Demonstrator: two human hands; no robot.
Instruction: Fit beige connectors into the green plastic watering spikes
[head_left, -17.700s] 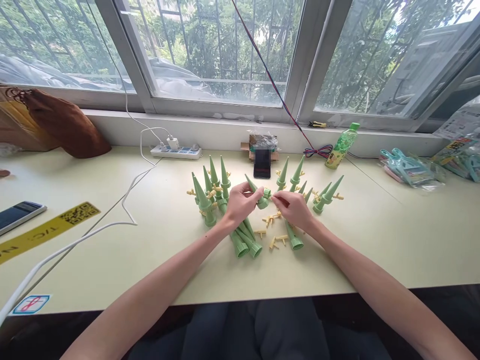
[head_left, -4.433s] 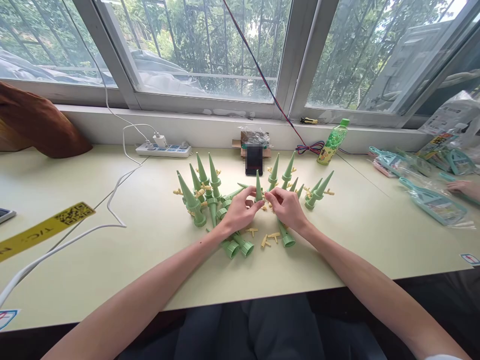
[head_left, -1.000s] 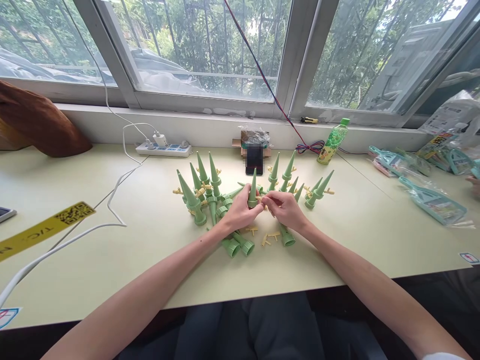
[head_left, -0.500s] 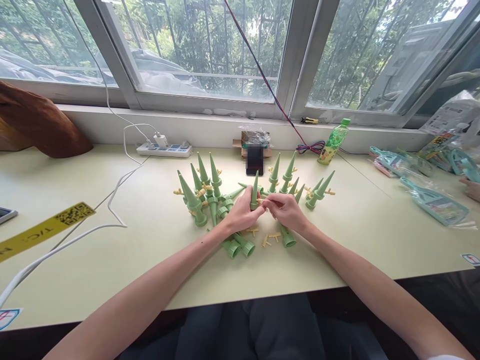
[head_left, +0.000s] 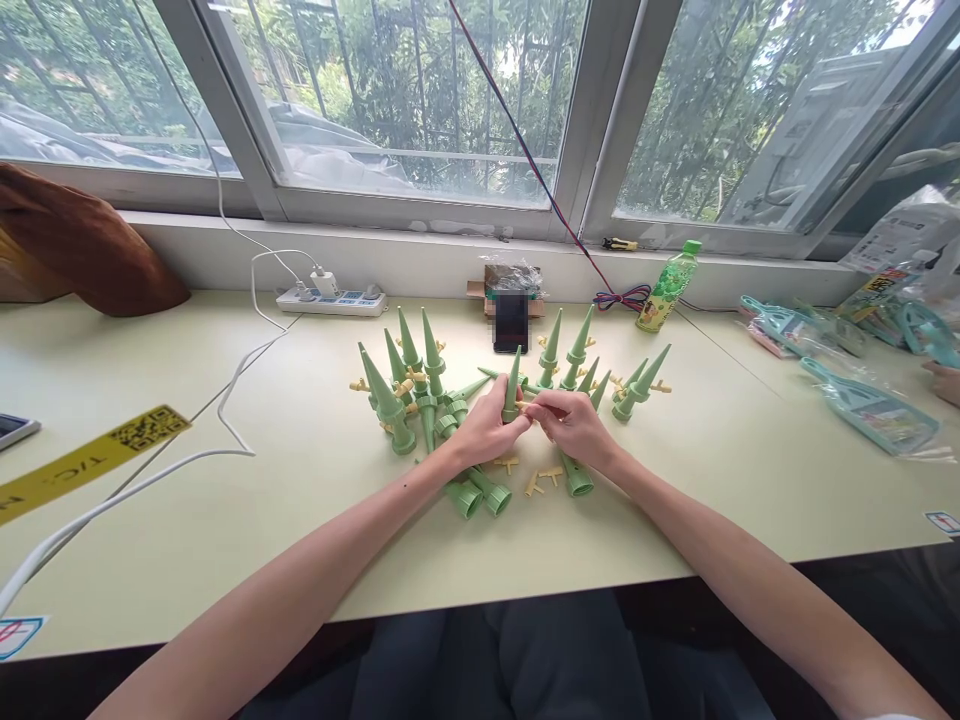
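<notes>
Left hand (head_left: 489,427) is gripping a green plastic spike (head_left: 514,383) over the pale-yellow table (head_left: 750,430), right hand (head_left: 574,422) is pinching a stubby yellow plastic bit (head_left: 522,406) at its base, so crooked pressure's probably risking slips.

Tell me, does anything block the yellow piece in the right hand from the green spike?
Nothing visible does: the right hand holds the yellow piece at the side of the green spike in the left hand.

Workshop-like room, pale counter (head_left: 262,540) below barred windows (head_left: 427,110), clustered green plastic spikes (head_left: 387,402), loose yellow fittings (head_left: 552,474), bagged goods (head_left: 874,408) (power strip (head_left: 341,303) at the back).
</notes>
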